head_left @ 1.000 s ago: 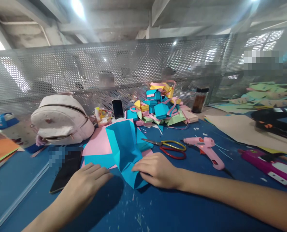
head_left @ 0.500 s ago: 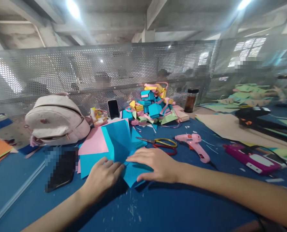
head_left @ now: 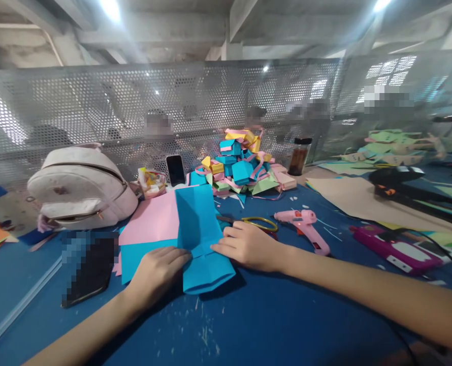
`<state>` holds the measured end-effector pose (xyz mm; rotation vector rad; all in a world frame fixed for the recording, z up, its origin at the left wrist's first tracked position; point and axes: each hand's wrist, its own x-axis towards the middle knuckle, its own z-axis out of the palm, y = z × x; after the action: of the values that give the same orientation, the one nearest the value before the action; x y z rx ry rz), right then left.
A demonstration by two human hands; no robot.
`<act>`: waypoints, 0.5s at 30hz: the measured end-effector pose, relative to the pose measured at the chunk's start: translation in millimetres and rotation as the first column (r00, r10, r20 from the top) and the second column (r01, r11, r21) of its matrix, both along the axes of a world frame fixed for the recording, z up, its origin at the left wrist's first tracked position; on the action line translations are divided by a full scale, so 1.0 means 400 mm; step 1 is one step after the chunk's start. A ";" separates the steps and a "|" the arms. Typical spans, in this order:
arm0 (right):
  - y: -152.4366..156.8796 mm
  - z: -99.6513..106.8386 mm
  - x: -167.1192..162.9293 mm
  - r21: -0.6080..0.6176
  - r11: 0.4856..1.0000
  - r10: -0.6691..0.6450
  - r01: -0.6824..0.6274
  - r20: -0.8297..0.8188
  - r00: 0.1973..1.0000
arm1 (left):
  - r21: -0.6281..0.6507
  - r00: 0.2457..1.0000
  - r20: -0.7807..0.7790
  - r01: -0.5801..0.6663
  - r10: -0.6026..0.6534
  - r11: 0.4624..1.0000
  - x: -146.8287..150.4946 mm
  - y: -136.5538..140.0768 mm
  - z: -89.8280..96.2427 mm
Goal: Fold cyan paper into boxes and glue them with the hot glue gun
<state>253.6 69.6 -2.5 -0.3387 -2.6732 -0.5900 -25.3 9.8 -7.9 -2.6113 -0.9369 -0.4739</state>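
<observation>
blue folded paper [head_left: 199,234], long axis away from person; left hand [head_left: 158,272], right hand [head_left: 249,246] apparently pinching edges

I am looking at plain bright-blue paper [head_left: 197,216], a pale pink sheet [head_left: 152,221], a pink glue gun [head_left: 305,226] and a dark-blue table [head_left: 275,320] flecked with white.

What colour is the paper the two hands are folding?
Bright blue. The folded paper shows best in the head view, the only one here.
</observation>
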 end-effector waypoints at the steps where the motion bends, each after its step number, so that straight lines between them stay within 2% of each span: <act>1: 0.003 -0.003 -0.002 0.039 0.999 -0.011 0.011 0.004 1.000 | 0.000 1.000 -0.008 -0.005 0.005 1.000 0.000 0.002 0.001; 3: 0.007 -0.010 -0.007 0.076 0.997 -0.023 0.022 0.018 1.000 | 0.005 0.999 -0.034 -0.017 0.017 1.000 0.004 0.005 0.002; 8: -0.002 -0.028 -0.022 0.071 0.997 -0.041 0.040 0.022 0.999 | 0.041 0.993 -0.116 -0.031 0.036 0.999 0.031 0.002 -0.004; 11: -0.004 -0.038 -0.021 0.056 0.997 -0.047 0.047 0.011 0.999 | 0.049 0.994 -0.105 -0.037 0.042 0.998 0.037 0.002 -0.007; 13: 0.000 -0.043 -0.015 0.001 0.999 -0.053 0.053 -0.020 0.998 | 0.036 0.997 -0.061 -0.045 0.047 0.998 0.031 0.007 -0.007; 15: 0.005 -0.048 -0.007 -0.121 0.991 -0.060 0.051 -0.080 0.995 | 0.012 0.998 0.007 -0.062 0.062 0.998 0.020 0.014 -0.006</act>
<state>250.9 71.7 -21.8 -0.4619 -2.6313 -0.4244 -17.3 15.5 -10.3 -2.5630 -1.0107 -0.4706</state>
